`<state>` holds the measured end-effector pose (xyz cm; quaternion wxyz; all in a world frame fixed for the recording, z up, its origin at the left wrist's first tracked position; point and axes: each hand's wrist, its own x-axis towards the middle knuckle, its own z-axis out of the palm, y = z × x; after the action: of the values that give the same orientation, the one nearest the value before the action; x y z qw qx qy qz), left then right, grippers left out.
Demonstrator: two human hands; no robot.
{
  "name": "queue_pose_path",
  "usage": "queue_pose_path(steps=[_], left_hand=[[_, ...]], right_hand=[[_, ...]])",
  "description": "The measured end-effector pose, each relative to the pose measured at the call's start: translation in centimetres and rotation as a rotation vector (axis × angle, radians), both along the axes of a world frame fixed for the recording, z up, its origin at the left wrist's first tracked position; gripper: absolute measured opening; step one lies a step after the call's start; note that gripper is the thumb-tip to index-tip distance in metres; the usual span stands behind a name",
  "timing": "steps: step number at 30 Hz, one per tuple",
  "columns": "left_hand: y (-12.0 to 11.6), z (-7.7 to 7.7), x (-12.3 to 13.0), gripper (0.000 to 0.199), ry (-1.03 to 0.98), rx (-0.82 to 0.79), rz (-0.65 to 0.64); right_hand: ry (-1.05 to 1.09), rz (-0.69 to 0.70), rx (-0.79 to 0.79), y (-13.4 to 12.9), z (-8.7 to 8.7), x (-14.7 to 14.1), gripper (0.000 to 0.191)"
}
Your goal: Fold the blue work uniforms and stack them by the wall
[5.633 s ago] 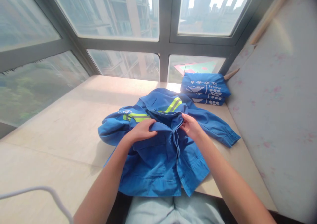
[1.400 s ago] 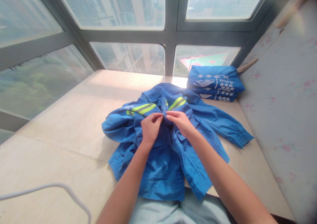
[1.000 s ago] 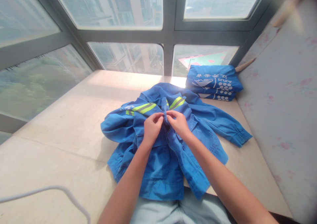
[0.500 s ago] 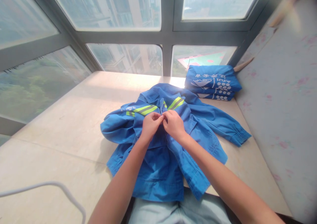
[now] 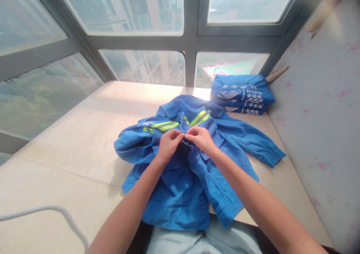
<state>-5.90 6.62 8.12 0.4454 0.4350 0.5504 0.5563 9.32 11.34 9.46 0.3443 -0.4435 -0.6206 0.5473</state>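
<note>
A blue jacket with yellow-green and grey reflective strips lies spread on the pale surface, its right sleeve reaching out to the right and its front partly open low down. My left hand pinches the jacket's front edge near the middle of the chest. Right beside it, my right hand pinches the opposite front edge, the fingertips of both hands nearly touching. Whatever small part lies between the fingertips is too small to make out.
Folded blue garments with white print are stacked at the back right, against the window frame and the flowered wall. A white cable curves over the pale tabletop at the lower left.
My right hand has turned a little and its fingers are straighter. My left hand has shifted slightly left and down. The jacket's front edges below the hands have parted a little more.
</note>
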Motion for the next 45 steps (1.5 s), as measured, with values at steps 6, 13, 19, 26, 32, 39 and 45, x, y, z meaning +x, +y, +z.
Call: queue_pose_path(steps=[6, 13, 19, 26, 32, 39, 45], left_hand=[[-0.3, -0.4, -0.2, 0.023, 0.092, 0.081, -0.012], [-0.7, -0.4, -0.1, 0.011, 0.505, 0.209, -0.015], [-0.9, 0.8, -0.4, 0.01, 0.924, 0.182, -0.105], [1.9, 4.0, -3.9, 0.02, 1.146, 0.19, 0.08], [5.9, 3.0, -5.8, 0.015, 1.329, -0.111, -0.17], [6.5, 1.6, -6.1, 0.012, 1.318, -0.165, -0.268], [6.1, 2.1, -5.8, 0.004, 1.346, -0.155, -0.291]], right_hand=[[0.179, 0.006, -0.341, 0.1, 0.2, 0.2, 0.023], [0.237, -0.001, -0.53, 0.5, -0.1, 0.4, 0.023], [-0.021, 0.101, -0.152, 0.3, -0.6, 1.1, 0.017], [-0.299, 0.222, 0.086, 0.3, -1.3, 1.8, 0.006], [-0.274, 0.265, 0.046, 0.4, -1.5, 1.5, 0.006], [-0.326, 0.328, 0.037, 1.5, -1.1, 1.5, 0.008], [-0.38, 0.093, 0.151, 2.9, -0.6, -0.2, 0.029]])
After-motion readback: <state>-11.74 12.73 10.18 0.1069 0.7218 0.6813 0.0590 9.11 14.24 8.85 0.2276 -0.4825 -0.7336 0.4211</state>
